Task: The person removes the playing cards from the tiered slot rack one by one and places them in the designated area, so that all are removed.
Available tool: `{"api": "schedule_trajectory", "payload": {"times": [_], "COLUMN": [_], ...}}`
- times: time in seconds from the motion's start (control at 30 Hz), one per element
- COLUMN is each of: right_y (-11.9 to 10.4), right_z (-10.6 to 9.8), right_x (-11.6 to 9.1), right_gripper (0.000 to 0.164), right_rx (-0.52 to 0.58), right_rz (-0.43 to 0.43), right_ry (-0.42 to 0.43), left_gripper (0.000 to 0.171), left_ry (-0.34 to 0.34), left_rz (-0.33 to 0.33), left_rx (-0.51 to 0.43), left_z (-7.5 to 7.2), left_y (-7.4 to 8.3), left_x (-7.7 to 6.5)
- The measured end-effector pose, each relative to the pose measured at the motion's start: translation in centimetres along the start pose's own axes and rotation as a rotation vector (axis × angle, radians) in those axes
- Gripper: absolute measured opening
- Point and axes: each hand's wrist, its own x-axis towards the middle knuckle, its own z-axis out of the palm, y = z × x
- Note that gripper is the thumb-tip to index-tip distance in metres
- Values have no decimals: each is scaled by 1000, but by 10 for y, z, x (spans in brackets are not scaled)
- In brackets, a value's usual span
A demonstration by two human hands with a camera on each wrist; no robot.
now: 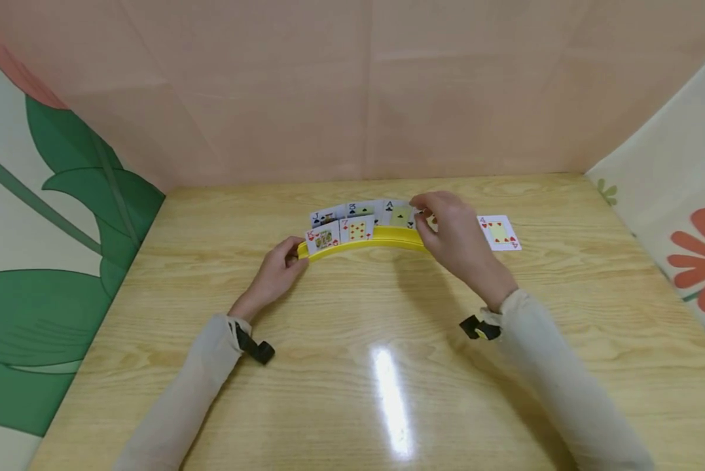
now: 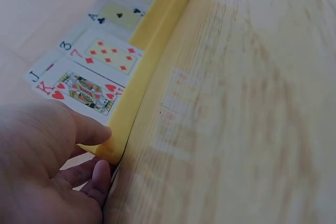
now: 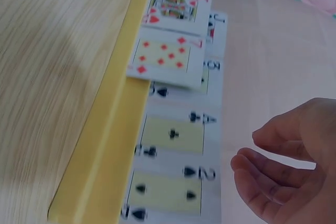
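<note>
My left hand (image 1: 277,267) grips the left end of a curved yellow card holder (image 1: 387,237), thumb on its near side in the left wrist view. Two playing cards stand in the front slot: a king of hearts (image 2: 81,93) and a seven of diamonds (image 3: 165,56). Behind them are a black jack (image 1: 325,216), a three (image 1: 361,209), an ace of clubs (image 1: 399,213) and a two of spades (image 3: 165,192). Over the holder's right part hovers my right hand (image 1: 461,239), hiding that end in the head view. Its loosely bent fingers (image 3: 262,192) hold nothing, apart from the cards.
A four of hearts (image 1: 499,233) lies face up on the wooden table (image 1: 328,366), right of my right hand. A pink cloth (image 1: 364,98) hangs along the table's back edge. Patterned cloths (image 1: 694,216) flank both sides.
</note>
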Motion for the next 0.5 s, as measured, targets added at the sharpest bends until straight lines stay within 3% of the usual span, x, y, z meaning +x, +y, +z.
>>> {"api": "schedule_trajectory", "payload": {"times": [0.5], "right_y": [-25], "right_z": [34], "right_x": [24], "right_gripper": [20], "right_rx": [28], "right_rz": [-37], "right_ry": [-95], "left_gripper": [36], "left_ry": [9], "left_rz": [13], "left_rx": [-10], "left_z": [1], "left_y": [0], "left_x": [-3]}}
